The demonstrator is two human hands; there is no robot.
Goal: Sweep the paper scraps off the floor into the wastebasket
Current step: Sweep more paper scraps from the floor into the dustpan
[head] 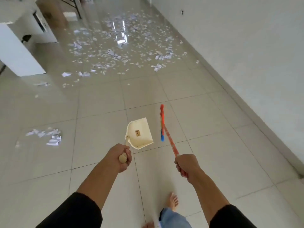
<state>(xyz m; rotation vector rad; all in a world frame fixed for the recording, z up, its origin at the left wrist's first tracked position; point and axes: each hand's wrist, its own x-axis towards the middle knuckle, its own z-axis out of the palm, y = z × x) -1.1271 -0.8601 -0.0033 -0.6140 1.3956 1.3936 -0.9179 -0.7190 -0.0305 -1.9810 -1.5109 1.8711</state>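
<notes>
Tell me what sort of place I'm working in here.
Probably an indoor hallway or sparsely furnished room: glossy tiled floor, a plain white wall along the right, white cabinets and a cardboard box at the left. Paper scraps litter the floor ahead.

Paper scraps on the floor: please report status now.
Left hand grips dustpan handle; right hand grips broom. Paper scraps unswept, ahead. Path open.

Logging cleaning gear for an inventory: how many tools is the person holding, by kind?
Dustpan, cream, its handle gripped by the left hand: 1
Broom, orange handle and orange and blue bristles, gripped by the right hand: 1
Total: 2
</notes>
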